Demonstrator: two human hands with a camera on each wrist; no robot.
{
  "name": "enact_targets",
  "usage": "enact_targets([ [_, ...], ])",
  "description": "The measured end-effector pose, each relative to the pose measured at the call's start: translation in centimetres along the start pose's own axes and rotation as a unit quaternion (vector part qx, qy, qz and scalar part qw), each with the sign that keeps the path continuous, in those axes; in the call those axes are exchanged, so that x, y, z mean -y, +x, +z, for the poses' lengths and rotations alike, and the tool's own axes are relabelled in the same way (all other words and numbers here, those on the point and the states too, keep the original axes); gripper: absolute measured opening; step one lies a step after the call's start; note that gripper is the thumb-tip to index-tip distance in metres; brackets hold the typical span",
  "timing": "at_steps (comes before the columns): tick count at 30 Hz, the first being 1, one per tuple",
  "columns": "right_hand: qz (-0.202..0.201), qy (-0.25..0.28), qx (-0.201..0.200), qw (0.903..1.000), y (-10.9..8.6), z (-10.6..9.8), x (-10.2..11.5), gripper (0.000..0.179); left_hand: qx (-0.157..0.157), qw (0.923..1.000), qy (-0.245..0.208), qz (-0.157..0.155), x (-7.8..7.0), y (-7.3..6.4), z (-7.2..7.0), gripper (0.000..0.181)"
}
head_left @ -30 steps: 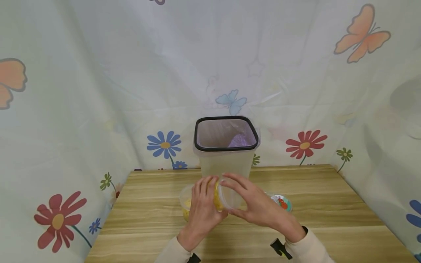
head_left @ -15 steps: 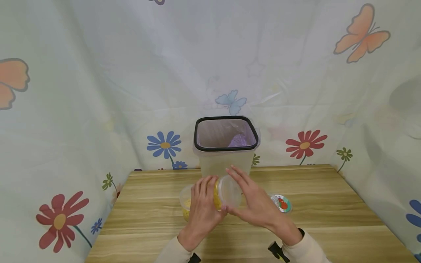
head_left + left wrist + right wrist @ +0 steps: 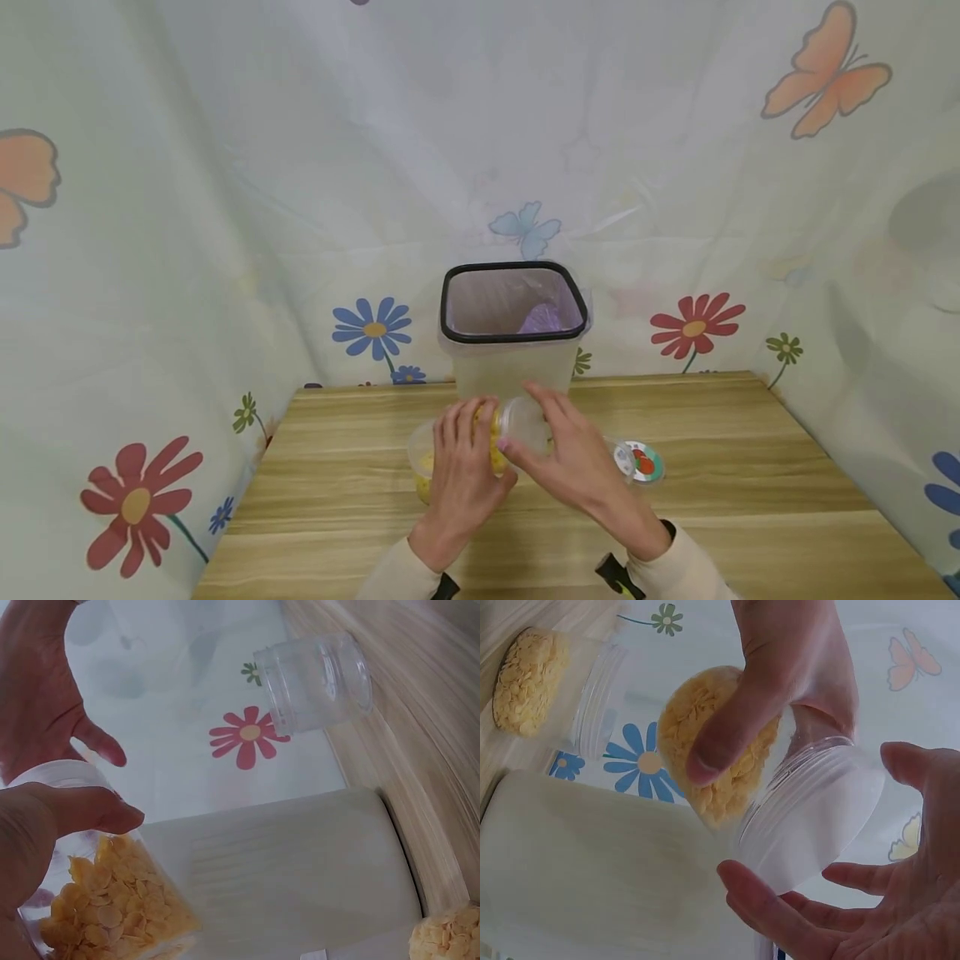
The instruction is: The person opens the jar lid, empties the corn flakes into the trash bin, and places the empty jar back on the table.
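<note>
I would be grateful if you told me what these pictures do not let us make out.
Held jar: in the head view, mostly hidden behind the left hand.
Empty jar: in the head view, partly hidden behind the right hand.
Second flake jar: cut off at the left wrist view's lower right corner.
Bin: its floor is hidden in the head view by its front wall.
Printed disc: its fine detail is too small in the head view.
</note>
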State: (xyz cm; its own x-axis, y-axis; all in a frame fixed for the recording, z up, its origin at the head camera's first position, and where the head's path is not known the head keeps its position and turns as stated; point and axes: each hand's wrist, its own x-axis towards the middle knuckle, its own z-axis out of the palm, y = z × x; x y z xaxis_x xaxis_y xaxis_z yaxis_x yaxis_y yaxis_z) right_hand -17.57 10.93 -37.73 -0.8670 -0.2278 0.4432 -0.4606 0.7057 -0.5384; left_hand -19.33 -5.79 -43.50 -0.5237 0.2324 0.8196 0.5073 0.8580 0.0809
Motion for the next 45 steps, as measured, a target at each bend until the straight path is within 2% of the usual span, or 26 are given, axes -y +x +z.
enact_targets([
  [6,-0.017,0.026,-0.012,0.9995,0.1,-0.2,0.4,0.065,0.003,1.0,0.003,0.001,-0.1,0.2,0.0,0.096],
  [11,-0.029,0.046,-0.009,0.9985,0.1,-0.6,0.3,0.063,0.009,0.9997,-0.015,-0.017,0.0,0.2,-0.1,0.097],
  [21,-0.036,0.037,-0.027,0.9983,-0.3,-1.4,-0.6,0.062,0.017,0.9948,-0.074,-0.068,0.5,-0.1,-0.4,0.1],
  [29,-0.038,0.015,-0.044,0.9982,-1.3,-1.0,-2.0,0.064,0.016,0.9922,-0.082,-0.093,1.3,-0.4,-0.9,0.1],
  [36,-0.03,-0.034,-0.032,0.9985,-2.3,0.1,-3.3,0.063,0.014,0.9889,-0.095,-0.113,2.2,-0.8,-1.3,0.101],
  [45,-0.057,-0.062,0.027,0.9961,-3.0,2.1,-4.5,0.063,0.025,0.9859,-0.105,-0.128,3.0,-0.9,-1.8,0.1],
])
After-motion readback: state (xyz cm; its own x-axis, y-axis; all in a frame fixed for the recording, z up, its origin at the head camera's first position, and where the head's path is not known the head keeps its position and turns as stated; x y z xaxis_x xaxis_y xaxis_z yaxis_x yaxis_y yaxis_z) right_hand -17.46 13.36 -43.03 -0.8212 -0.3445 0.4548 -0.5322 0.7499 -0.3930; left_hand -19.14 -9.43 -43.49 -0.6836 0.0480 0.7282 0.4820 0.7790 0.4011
